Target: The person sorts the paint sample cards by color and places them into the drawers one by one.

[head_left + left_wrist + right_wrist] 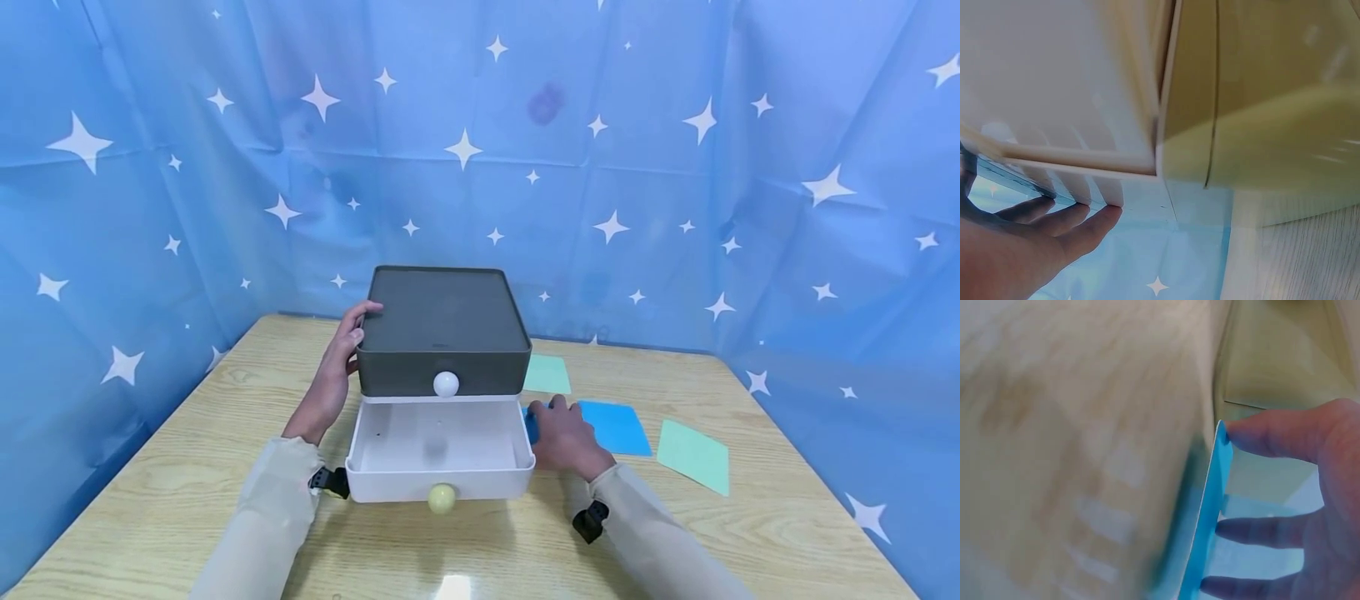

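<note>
A small drawer box with a dark grey top (446, 308) stands at the middle of the table. Its white lower drawer (441, 485), with a yellow-green round knob (442, 498), is pulled out and shows a bare inside. Against the box's left side rests my left hand (335, 375), one fingertip over the top edge; in the left wrist view its straight fingers (1088, 225) touch the side wall. Right of the drawer, my right hand (564, 435) holds a blue card (1207, 512) by its edges, thumb at one end and fingers farther along, the card tilted nearly edge-on in the right wrist view.
Flat on the wooden table (187, 433), beyond my right hand, lies blue card material (618, 427). A pale green card (697, 457) lies farther right, and another green card (547, 374) sits behind, beside the box. A blue star-patterned curtain (525, 167) encloses the table's back and sides.
</note>
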`<state>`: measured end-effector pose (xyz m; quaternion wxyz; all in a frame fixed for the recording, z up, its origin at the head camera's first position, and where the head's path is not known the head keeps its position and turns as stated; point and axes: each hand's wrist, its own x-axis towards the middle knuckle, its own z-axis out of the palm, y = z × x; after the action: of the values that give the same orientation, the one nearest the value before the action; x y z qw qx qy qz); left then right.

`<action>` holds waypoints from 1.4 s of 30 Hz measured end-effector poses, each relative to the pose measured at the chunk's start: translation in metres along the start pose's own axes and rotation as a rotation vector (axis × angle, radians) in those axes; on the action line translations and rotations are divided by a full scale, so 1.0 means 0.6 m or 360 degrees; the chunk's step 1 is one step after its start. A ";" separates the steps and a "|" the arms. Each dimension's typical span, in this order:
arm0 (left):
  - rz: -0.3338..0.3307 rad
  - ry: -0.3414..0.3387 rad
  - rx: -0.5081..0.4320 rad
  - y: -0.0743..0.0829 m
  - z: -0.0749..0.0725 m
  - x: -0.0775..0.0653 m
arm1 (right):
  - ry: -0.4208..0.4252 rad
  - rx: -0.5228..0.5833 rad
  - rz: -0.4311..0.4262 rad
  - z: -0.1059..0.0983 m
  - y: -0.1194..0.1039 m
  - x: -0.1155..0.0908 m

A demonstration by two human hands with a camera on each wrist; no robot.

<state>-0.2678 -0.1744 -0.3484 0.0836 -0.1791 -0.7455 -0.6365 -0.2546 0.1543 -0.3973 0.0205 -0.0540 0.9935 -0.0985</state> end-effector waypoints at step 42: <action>0.0010 0.0011 0.0018 -0.001 -0.001 0.001 | 0.0096 0.0111 -0.0503 -0.199 0.025 -0.127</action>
<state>-0.2686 -0.1751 -0.3488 0.0890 -0.1788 -0.7482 -0.6327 -0.1867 0.2006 -0.2810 -0.0232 -0.2059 0.9687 -0.1364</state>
